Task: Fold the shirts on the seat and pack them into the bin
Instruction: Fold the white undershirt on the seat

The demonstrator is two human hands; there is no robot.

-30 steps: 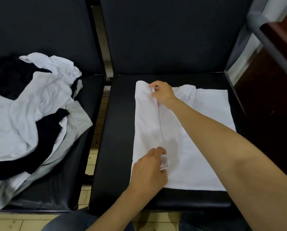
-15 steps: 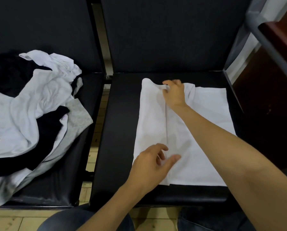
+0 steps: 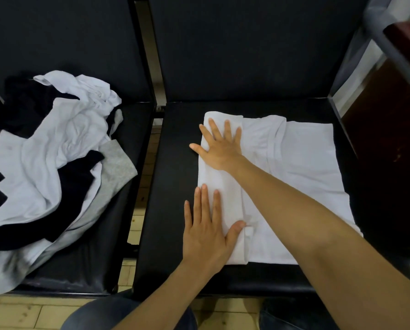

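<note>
fingers (image 3: 204, 201) are straight and spread on both hands: left hand (image 3: 206, 234) presses the near end of a folded strip, right hand (image 3: 219, 146) its far end, at frame centre. this strip runs bottom to top along the left edge of the white shirt (image 3: 306, 167) on the seat (image 3: 175, 186). the unfolded side lies right of both hands, under the right arm; probably it folds next. pile of shirts (image 3: 56, 144) lies at left.

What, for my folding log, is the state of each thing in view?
white shirt: flat on the right seat, left side folded in.
left hand: open, pressing the shirt's near end.
right hand: open, pressing the shirt's far end.
clothes pile: unfolded, heaped on the left seat.
</note>
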